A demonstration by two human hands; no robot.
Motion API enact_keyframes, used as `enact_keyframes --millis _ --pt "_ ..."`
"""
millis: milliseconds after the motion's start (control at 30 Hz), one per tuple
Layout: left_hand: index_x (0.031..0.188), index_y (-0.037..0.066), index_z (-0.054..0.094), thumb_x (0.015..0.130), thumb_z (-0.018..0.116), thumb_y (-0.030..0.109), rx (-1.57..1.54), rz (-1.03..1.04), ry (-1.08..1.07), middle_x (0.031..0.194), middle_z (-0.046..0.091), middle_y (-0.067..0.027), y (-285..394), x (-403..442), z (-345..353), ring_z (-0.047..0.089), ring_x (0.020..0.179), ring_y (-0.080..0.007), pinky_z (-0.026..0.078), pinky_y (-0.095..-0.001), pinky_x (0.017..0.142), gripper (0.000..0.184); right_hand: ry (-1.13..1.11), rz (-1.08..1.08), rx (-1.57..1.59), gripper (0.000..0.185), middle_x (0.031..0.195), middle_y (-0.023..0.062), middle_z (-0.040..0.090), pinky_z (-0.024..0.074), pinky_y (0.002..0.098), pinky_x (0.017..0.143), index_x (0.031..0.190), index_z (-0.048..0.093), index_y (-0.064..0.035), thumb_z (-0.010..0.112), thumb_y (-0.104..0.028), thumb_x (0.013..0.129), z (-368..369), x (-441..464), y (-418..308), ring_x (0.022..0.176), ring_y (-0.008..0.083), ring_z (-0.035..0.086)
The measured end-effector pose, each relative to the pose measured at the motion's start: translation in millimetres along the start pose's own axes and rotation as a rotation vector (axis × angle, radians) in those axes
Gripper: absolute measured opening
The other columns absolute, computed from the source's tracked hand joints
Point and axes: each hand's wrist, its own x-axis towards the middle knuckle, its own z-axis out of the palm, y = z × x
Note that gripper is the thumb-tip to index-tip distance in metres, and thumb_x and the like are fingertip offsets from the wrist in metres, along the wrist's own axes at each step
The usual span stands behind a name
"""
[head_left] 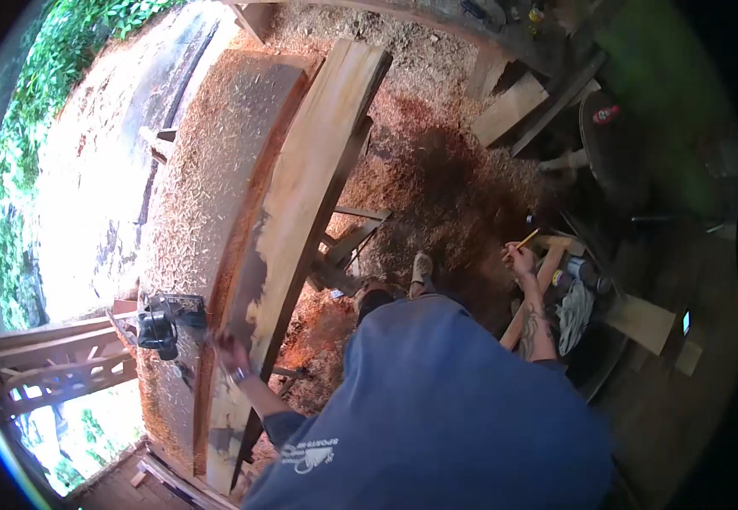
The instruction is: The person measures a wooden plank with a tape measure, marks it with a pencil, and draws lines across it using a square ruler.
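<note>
My left hand (231, 353) is over the long pale plank (301, 178) near its left edge, fingers apart and somewhat blurred; whether it presses on the wood I cannot tell. Just left of it, a dark power planer (159, 327) sits on the shavings-covered bench (216, 161). The plank has a dark, uneven stain along part of its face. Off to the right, my right hand (519, 257) is closed around a yellow pencil (527, 239), whose end points up and right.
Reddish shavings (437, 170) cover the ground ahead of my feet. To the right are wood offcuts (512, 109), a crumpled pale cloth (573, 316) and a small board (638, 323). A wooden railing (63, 365) stands at the left.
</note>
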Motion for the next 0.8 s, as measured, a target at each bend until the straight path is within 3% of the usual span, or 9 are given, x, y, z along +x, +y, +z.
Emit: enact_keyframes --millis 200,333,400,467,533,600,733,767,800 --pt "0.127 0.010 0.058 0.102 0.060 0.026 0.678 -0.148 -0.136 0.096 0.064 -0.0006 -114 40 259 0.061 0.081 -0.0119 0.052 -0.0290 0.069 0.030 0.154 0.050 0.305 0.016 0.083 0.0039 0.066 0.0473 0.0302 0.045 0.106 0.062 -0.0116 0.056 -0.026 0.103 -54 37 83 0.059 0.0145 0.062" --pt "0.109 0.003 0.064 0.104 0.054 0.030 1.108 0.028 -0.417 0.083 0.064 -0.0032 -204 110 360 0.062 0.075 -0.0116 0.050 -0.0280 0.067 0.030 0.280 0.385 0.339 0.016 0.073 0.0050 0.062 0.0467 0.0316 0.043 0.099 0.061 -0.0098 0.056 -0.025 0.102 -37 -11 80 0.053 0.0182 0.060" --pt "0.101 0.003 0.067 0.103 0.056 0.031 1.079 0.035 -0.464 0.076 0.062 -0.0031 -258 143 400 0.061 0.070 -0.0119 0.050 -0.0282 0.066 0.030 0.214 0.535 0.304 0.021 0.069 0.0062 0.057 0.0453 0.0334 0.043 0.097 0.061 -0.0103 0.054 -0.029 0.103 -49 -11 108 0.051 0.0205 0.057" --pt "0.101 0.002 0.066 0.103 0.055 0.031 1.075 0.030 -0.492 0.079 0.066 -0.0052 -306 174 441 0.063 0.071 -0.0121 0.050 -0.0287 0.066 0.031 0.394 0.674 0.160 0.025 0.069 0.0056 0.054 0.0433 0.0352 0.043 0.096 0.060 -0.0096 0.054 -0.033 0.103 -40 -16 101 0.052 0.0214 0.055" --pt "0.102 0.000 0.067 0.103 0.054 0.030 1.146 0.039 -0.457 0.083 0.070 -0.0099 -348 214 475 0.067 0.074 -0.0133 0.052 -0.0302 0.067 0.032 -0.289 0.727 0.708 0.024 0.070 0.0049 0.053 0.0425 0.0355 0.042 0.097 0.060 -0.0088 0.055 -0.032 0.103 -80 -2 98 0.052 0.0210 0.054" --pt "0.102 0.002 0.067 0.102 0.055 0.033 1.154 0.103 -0.379 0.083 0.070 -0.0098 -383 249 499 0.068 0.078 -0.0158 0.052 -0.0323 0.070 0.033 -0.466 0.685 0.860 0.024 0.071 0.0042 0.053 0.0418 0.0350 0.042 0.098 0.060 -0.0086 0.055 -0.031 0.104 -104 27 77 0.052 0.0202 0.054" --pt "0.104 0.005 0.068 0.101 0.055 0.036 1.428 0.316 -0.232 0.088 0.072 -0.0136 -429 295 541 0.070 0.085 -0.0262 0.052 -0.0379 0.078 0.033 0.157 0.478 0.362 0.023 0.073 0.0026 0.055 0.0407 0.0323 0.042 0.102 0.062 -0.0094 0.056 -0.031 0.103 -102 88 -15 0.053 0.0175 0.055" --pt "0.108 0.010 0.068 0.099 0.054 0.038 1.411 0.313 -0.263 0.101 0.071 -0.0208 -441 306 544 0.067 0.097 -0.0398 0.051 -0.0483 0.084 0.033 0.297 0.409 0.237 0.023 0.073 0.0022 0.055 0.0405 0.0317 0.042 0.102 0.062 -0.0097 0.056 -0.032 0.103 -95 108 -39 0.053 0.0168 0.055" --pt "0.108 0.010 0.068 0.099 0.055 0.039 1.437 0.249 -0.254 0.101 0.071 -0.0207 -450 312 552 0.067 0.097 -0.0397 0.051 -0.0487 0.084 0.033 0.252 0.353 0.127 0.023 0.074 0.0013 0.056 0.0406 0.0301 0.043 0.103 0.063 -0.0092 0.057 -0.032 0.103 -92 133 -75 0.055 0.0152 0.056"
